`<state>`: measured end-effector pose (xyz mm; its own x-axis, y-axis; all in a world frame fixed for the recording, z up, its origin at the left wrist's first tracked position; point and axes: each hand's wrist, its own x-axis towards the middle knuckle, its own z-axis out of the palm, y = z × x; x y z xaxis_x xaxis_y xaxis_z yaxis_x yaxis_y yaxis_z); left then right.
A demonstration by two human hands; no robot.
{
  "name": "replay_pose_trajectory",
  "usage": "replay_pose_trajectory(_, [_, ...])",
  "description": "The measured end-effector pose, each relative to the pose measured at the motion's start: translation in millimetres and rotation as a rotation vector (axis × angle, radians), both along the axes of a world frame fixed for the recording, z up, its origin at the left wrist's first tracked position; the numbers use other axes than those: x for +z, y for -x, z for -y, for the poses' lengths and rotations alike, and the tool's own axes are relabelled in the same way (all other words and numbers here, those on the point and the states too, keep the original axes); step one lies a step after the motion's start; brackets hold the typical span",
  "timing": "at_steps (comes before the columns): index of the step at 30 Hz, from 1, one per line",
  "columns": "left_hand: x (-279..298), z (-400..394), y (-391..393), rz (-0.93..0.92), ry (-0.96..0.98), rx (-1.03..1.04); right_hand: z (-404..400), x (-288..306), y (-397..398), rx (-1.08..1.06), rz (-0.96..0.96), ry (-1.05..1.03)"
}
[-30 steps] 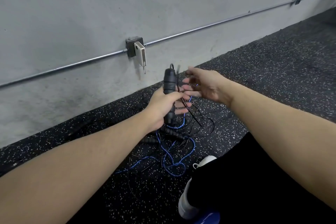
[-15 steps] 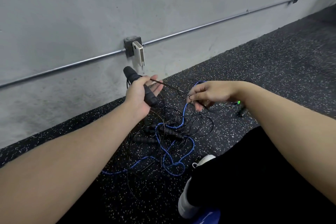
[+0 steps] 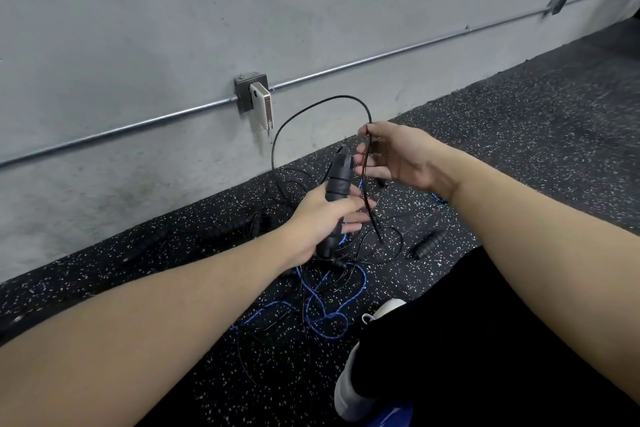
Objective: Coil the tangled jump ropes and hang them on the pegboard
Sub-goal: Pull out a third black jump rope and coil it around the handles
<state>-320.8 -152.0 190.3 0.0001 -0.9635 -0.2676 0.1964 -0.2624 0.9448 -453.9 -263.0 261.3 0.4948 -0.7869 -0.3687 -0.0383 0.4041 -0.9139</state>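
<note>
Rope (image 3: 304,113), thin and black, arcs up from the handle (image 3: 336,184) gripped upright in the left hand (image 3: 320,218) and comes down through the right hand (image 3: 398,156), whose thumb and fingers pinch it above the floor (image 3: 519,135). More black cord, a blue rope (image 3: 325,308) and a loose handle (image 3: 429,243) lie tangled on the floor below the hands. No writing can be read on the white charger (image 3: 262,106) plugged into the wall box (image 3: 244,94).

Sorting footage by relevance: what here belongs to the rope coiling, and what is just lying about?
Job: black handle in left hand; black cord held by right hand; blue rope; loose handle.
Lying about: wall device; conduit pipe; white shoe.
</note>
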Motion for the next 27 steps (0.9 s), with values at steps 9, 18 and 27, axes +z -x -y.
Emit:
replay_pose_trajectory(9, [21,8,-11,0.002,0.102,0.169,-1,-5,-1,0.072,-0.199,0.06])
replay_pose_trajectory(18, [41,24,-46,-0.461,0.056,0.431,-16,-1,5,0.682,-0.475,0.385])
replay_pose_trajectory(27, [35,15,-58,-0.207,0.132,0.449,-28,6,-21,0.449,-0.399,0.542])
